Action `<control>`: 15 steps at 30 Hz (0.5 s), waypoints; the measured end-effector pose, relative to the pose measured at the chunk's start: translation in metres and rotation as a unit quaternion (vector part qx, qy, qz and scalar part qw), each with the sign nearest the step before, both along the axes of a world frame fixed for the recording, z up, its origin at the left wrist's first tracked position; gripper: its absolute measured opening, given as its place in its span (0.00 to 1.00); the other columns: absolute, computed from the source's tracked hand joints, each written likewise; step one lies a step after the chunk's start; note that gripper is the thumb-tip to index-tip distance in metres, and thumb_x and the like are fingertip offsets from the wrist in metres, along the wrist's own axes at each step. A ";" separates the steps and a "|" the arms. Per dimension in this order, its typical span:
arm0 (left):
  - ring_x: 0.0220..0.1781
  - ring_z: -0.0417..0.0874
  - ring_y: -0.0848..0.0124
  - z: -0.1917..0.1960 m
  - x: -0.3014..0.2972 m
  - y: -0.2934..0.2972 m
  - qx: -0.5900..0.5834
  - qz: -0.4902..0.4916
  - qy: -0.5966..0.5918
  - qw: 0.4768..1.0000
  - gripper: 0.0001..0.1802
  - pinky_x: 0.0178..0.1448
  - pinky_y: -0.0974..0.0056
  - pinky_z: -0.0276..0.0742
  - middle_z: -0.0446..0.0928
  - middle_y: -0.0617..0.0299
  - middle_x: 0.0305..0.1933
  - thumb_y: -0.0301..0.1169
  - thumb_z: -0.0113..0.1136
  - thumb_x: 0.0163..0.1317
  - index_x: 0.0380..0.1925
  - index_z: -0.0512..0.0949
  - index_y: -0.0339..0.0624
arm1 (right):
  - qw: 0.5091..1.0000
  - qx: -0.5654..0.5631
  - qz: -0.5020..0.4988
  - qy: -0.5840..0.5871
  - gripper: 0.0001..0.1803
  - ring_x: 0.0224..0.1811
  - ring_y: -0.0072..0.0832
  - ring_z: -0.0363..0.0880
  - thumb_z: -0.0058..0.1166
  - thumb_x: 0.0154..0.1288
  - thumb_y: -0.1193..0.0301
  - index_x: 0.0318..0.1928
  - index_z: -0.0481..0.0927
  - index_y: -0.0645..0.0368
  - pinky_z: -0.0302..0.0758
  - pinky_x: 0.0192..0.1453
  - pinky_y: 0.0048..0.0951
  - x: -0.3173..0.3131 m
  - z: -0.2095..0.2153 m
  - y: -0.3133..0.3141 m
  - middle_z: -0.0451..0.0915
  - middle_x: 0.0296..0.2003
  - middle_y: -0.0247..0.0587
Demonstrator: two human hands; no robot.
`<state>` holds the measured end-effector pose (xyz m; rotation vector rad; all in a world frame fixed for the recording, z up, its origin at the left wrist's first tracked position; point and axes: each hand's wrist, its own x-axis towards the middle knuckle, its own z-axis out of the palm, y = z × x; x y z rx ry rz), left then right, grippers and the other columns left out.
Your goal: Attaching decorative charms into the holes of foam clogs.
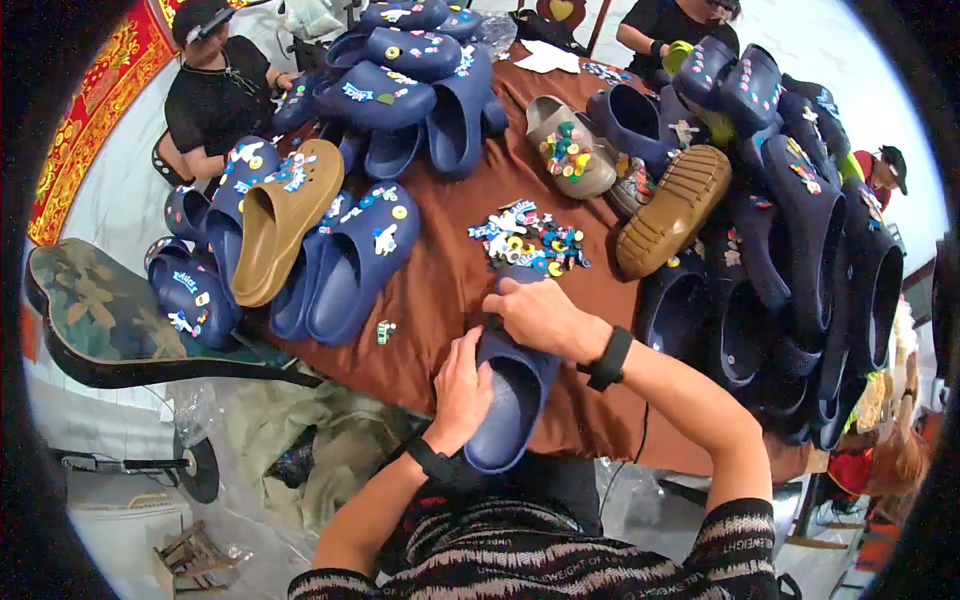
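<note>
Both hands worked on 1 navy clog point(512, 395) lying at the near edge of the brown tablecloth point(440, 280), its heel overhanging toward the person. The left hand point(462, 385) clasped the clog's left side, fingers curled around the rim. The right hand point(540, 315) pressed down over the toe, fingers closed against the upper. Just beyond the toe lay a heap of small colourful charms point(528, 240). A tan clog point(282, 220) rested on decorated navy clogs point(350, 262) to the left
</note>
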<state>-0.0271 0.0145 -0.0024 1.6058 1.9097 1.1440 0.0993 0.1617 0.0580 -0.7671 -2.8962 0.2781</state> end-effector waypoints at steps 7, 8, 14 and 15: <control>0.58 0.77 0.41 0.000 0.001 -0.001 -0.004 -0.005 0.018 1.000 0.25 0.60 0.47 0.74 0.74 0.43 0.57 0.22 0.54 0.63 0.62 0.68 0.35 | 0.995 -0.057 0.037 0.069 0.13 0.36 0.49 0.82 0.56 0.66 0.60 0.40 0.81 0.57 0.79 0.40 0.49 0.007 0.006 -0.006 0.79 0.37 0.49; 0.58 0.77 0.41 -0.003 0.002 -0.001 -0.005 -0.007 0.020 1.000 0.25 0.60 0.47 0.74 0.74 0.43 0.57 0.22 0.54 0.63 0.62 0.68 0.35 | 0.996 -0.048 0.031 0.066 0.15 0.36 0.49 0.82 0.56 0.66 0.58 0.37 0.80 0.57 0.79 0.39 0.49 0.004 0.000 -0.005 0.79 0.36 0.50; 0.58 0.77 0.41 -0.003 0.001 -0.002 -0.013 -0.015 0.047 0.999 0.28 0.59 0.45 0.74 0.74 0.42 0.58 0.22 0.57 0.61 0.63 0.67 0.36 | 0.997 -0.038 0.029 0.062 0.17 0.33 0.50 0.84 0.56 0.63 0.56 0.34 0.82 0.58 0.80 0.37 0.51 -0.001 -0.010 0.006 0.83 0.29 0.53; 0.58 0.77 0.41 0.002 0.001 0.000 -0.013 -0.018 0.043 0.999 0.27 0.60 0.45 0.74 0.74 0.42 0.58 0.22 0.55 0.62 0.63 0.68 0.37 | 0.996 -0.054 0.023 0.061 0.17 0.33 0.50 0.84 0.56 0.62 0.56 0.34 0.82 0.58 0.80 0.37 0.51 -0.001 -0.011 0.011 0.83 0.28 0.54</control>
